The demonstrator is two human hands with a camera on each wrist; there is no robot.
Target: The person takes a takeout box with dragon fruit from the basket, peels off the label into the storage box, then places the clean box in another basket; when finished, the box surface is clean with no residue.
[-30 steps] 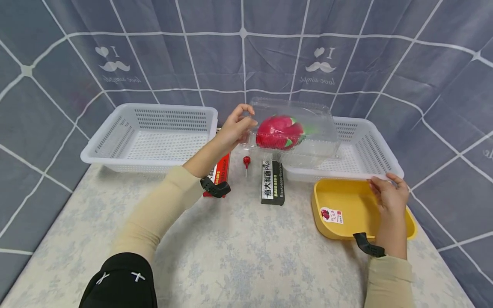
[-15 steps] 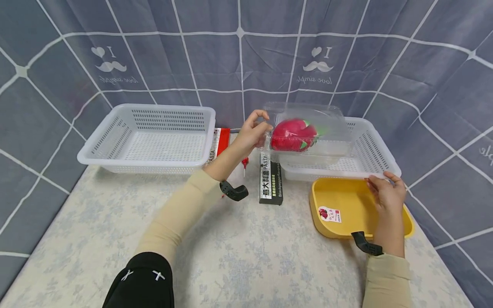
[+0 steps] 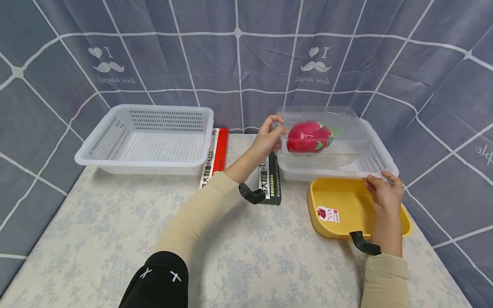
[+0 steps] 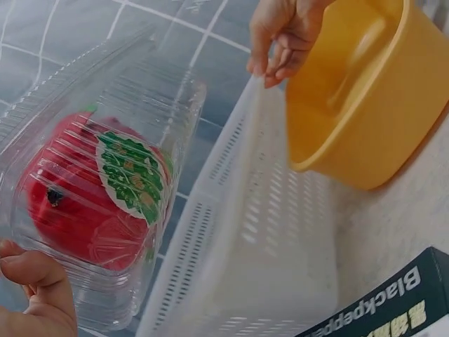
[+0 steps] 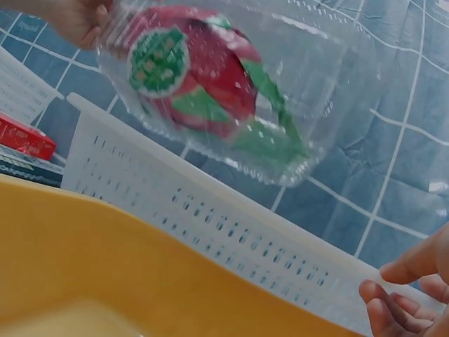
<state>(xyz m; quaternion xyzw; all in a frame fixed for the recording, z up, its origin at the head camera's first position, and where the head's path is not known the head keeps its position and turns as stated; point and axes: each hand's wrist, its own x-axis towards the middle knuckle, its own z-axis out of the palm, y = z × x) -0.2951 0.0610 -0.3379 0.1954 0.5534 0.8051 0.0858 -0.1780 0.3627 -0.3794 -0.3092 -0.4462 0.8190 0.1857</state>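
My left hand (image 3: 269, 136) pinches the left end of a clear plastic clamshell box (image 3: 352, 132). Inside lies a red dragon fruit (image 3: 308, 137) with green-tipped scales; its green and white label (image 4: 132, 175) shows in the left wrist view. The box hangs over the right white basket (image 3: 319, 174), above its rim in the right wrist view. With thumb and fingers my right hand (image 3: 385, 192) pinches that basket's near rim toward the right corner. A yellow tub (image 3: 343, 209) with a sticker stands just in front of the basket, partly under my right hand.
Another white basket (image 3: 165, 149) stands at the back left. Between the baskets lie a red and white pasta box (image 3: 220, 149) and a black and white pasta box (image 3: 274, 184), both partly behind my left arm. A grey checked curtain (image 3: 215, 64) hangs behind the table.
My left hand has carried the clamshell box rightward and slightly down, over the right basket. My left arm now hides the small red lollipop. The right hand keeps its hold on the rim.
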